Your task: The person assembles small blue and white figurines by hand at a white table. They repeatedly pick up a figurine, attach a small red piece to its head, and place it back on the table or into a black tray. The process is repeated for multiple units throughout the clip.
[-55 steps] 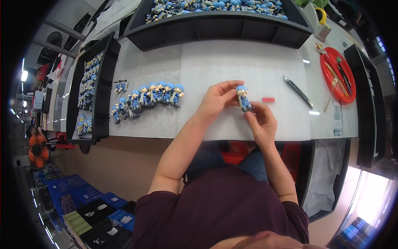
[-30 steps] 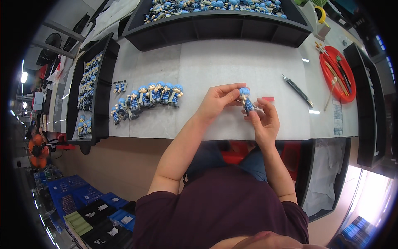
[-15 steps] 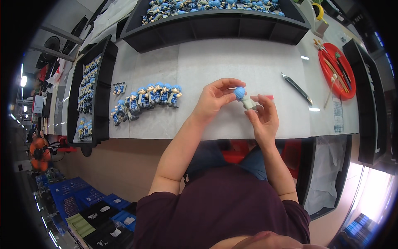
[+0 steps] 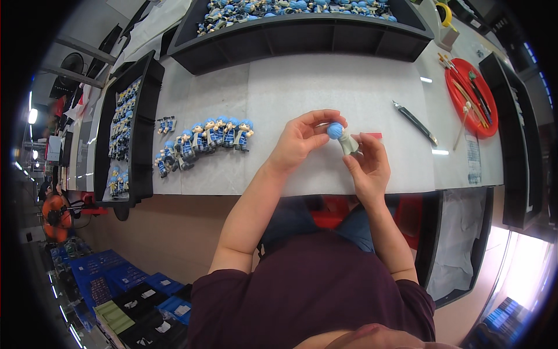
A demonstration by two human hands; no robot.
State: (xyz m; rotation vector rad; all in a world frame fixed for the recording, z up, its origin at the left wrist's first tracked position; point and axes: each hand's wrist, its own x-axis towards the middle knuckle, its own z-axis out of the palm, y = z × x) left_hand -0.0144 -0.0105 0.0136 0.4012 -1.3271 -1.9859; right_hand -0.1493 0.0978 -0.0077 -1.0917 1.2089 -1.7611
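Far left, a black side tray (image 4: 145,128) of rigid, probably moulded plastic, its straight walls bowed by the lens, holds small figures in close rows on a pale liner. Next to it, a curved row of figurines (image 4: 211,131) lies on the smooth, pale worktop (image 4: 325,84): rounded blue heads, blue-and-grey bodies, dark feet. Beyond, a large black tray (image 4: 296,42) with ribbed outer walls carries a loose heap of similar pieces. At centre, the left hand (image 4: 296,142) has thumb and forefinger drawn to a narrow pinch at the head of the held figurine (image 4: 349,144), which is raised over the worktop between the two hands, tilted, its face out of view. The head is a blue dome with a lightly grooved look; the back falls in a matte, grey-green, cape-like sheet. The piece is judged light and stiff—likely moulded plastic—with a rounded head that may slip and thin edges or painted surfaces that could mark; head and feet offer the safest holds. The right hand (image 4: 370,168) grips the lower end between thumb and fingers, the exact contact partly hidden. Just beyond its fingers lies a flat pinkish-red block (image 4: 375,135); farther right, a slim, dark-handled tool (image 4: 415,123) and a glossy red oval dish (image 4: 493,121) bearing thin, wooden-handled brushes (image 4: 462,93).
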